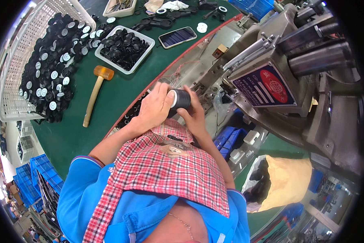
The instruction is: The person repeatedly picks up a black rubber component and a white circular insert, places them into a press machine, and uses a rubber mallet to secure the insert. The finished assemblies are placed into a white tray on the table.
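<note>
Between my two hands, in front of my chest, is a short black cylinder [183, 99] with a white ring-like end, much like a caster wheel. My right hand [195, 114] wraps round its right side, with the thumb below and the fingers behind. My left hand [154, 108] closes on it from the left, beside the white end. The left fingertips are a little blurred, and whatever lies under them is hidden. Nearest to the hands are small black rings [134, 114], partly covered by my left forearm.
On the green table [74, 139] at the left lie a mallet [96, 91], a white tray [148, 41] of black round caps and a big white basket [12, 109] spilling black wheels. A phone [177, 37] lies beyond. A heavy metal machine [287, 69] stands right, above a yellow sack [289, 180].
</note>
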A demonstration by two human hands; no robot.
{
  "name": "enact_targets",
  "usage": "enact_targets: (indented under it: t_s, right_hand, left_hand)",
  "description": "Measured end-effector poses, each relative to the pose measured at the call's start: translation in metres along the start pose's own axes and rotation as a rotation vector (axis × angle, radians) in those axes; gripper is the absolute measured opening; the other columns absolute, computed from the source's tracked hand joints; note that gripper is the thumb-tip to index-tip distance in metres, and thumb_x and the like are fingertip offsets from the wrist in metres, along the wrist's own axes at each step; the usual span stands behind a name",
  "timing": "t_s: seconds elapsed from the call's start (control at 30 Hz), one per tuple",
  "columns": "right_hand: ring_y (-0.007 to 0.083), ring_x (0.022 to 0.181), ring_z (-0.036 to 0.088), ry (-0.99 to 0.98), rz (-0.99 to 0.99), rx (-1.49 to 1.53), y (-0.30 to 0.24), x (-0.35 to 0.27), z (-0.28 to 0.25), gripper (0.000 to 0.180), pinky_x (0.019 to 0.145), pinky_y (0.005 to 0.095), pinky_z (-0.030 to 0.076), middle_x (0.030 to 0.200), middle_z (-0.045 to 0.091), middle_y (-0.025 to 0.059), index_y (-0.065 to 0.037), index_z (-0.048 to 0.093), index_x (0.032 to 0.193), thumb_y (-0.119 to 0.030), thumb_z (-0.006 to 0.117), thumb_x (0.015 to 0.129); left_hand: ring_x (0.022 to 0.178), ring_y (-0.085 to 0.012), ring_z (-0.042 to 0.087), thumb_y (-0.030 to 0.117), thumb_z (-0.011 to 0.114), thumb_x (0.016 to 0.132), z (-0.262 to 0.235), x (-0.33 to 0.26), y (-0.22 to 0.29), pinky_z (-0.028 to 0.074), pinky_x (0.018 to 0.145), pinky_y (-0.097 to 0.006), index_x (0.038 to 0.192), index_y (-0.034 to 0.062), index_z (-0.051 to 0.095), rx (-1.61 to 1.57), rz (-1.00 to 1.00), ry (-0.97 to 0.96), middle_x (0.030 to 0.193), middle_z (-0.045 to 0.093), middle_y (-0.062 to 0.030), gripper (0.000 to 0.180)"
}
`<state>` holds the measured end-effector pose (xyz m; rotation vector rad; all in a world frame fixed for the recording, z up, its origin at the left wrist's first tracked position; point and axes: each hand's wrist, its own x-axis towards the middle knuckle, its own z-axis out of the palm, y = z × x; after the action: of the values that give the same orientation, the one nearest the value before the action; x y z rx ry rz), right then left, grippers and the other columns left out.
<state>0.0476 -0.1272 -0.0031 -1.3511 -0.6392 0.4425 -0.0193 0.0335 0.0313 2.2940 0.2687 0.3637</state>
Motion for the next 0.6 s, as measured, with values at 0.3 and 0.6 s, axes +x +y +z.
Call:
enact_targets:
  t_s: [0.3,0.6]
  right_hand:
    - [0.0122,0.095,0.061,0.15,0.422,0.262,0.031,-0.028,-0.026,0.05,0.079,0.0266,0.056,0.111,0.061,0.006,0.001,0.048,0.143,-0.021,0.061,0.1]
    - [0.0147,0.084,0.068,0.594,0.329,-0.066,0.037,-0.013,-0.103,0.033,0.074,0.0308,0.059,0.105,0.067,0.0078,0.005,0.062,0.12,-0.019,0.059,0.098]
  left_hand:
    - [0.1,-0.0351,0.063,0.032,0.058,0.098,0.058,0.014,-0.016,0.049,0.087,-0.041,0.121,0.0023,0.065,-0.252,-0.11,-0.151,0.103,0.064,-0.0201,0.038]
    - [0.087,-0.0321,0.058,0.034,0.048,0.105,0.128,0.079,0.005,0.047,0.08,-0.038,0.128,0.0073,0.063,-0.415,0.119,-0.217,0.091,0.057,-0.016,0.039]
